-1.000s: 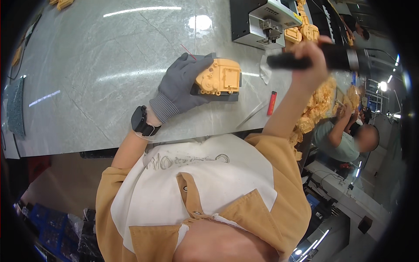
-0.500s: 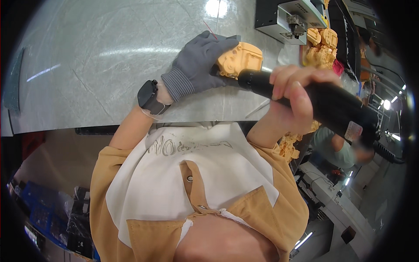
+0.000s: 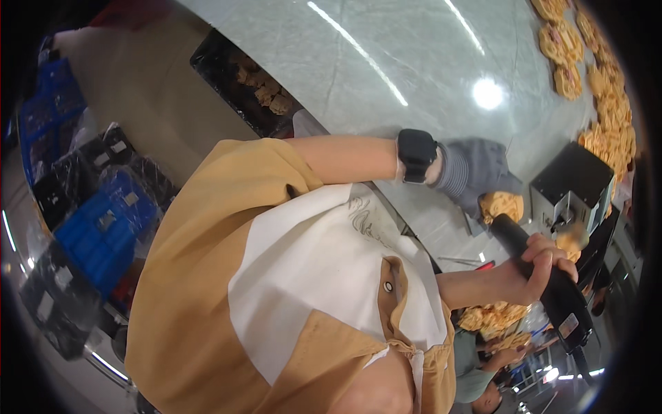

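My left hand (image 3: 483, 172), in a grey knitted glove with a black watch at the wrist, is closed around an orange moulded part (image 3: 502, 205) over the table. My bare right hand (image 3: 541, 265) wraps round a black electric screwdriver (image 3: 512, 238) with a cord at its back end. The screwdriver's front end points at the orange part and appears to meet it; the exact tip is hidden. Under the part, a dark block or fixture shows only in small pieces.
A black and silver machine (image 3: 572, 179) stands beyond my hands on the grey table (image 3: 372, 76). Several orange parts (image 3: 610, 103) lie along the far right edge, more (image 3: 493, 317) near my right forearm. Blue crates (image 3: 96, 234) stand lower left; a co-worker (image 3: 476, 372) is at lower right.
The whole view has swung round, so both hands now appear farther right and lower. Both grips look unchanged, with the screwdriver still against or close to the orange part.
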The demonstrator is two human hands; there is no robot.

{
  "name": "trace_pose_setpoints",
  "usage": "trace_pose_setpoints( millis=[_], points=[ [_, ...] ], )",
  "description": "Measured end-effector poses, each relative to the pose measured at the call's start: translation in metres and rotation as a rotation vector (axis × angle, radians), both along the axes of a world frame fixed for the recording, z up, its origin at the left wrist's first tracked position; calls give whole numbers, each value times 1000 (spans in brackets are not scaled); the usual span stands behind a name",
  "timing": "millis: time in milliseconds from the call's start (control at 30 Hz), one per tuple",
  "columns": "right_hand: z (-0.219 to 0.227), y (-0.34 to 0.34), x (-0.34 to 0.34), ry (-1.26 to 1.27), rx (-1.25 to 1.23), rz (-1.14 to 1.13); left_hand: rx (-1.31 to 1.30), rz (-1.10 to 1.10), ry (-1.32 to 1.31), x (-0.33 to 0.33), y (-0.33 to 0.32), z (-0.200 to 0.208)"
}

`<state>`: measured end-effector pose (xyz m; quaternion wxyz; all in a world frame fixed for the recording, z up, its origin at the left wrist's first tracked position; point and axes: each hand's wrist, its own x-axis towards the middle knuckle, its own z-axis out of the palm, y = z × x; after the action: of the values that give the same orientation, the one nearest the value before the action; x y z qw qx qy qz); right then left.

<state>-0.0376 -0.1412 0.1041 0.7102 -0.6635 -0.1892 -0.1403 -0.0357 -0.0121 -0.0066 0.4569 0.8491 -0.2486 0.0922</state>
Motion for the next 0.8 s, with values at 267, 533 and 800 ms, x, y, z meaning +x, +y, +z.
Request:
trace_pose_setpoints(
  millis=[267, 533, 800],
  points=[
    [46, -76, 39, -128, 377, 106, -194, -62, -37, 6, -5, -3],
    [28, -153, 143, -211, 202, -580, 34, -123, 58, 3, -20, 10],
    [27, -108, 99, -105, 116, -475, -32, -110, 83, 6, -12, 8]
  ],
)
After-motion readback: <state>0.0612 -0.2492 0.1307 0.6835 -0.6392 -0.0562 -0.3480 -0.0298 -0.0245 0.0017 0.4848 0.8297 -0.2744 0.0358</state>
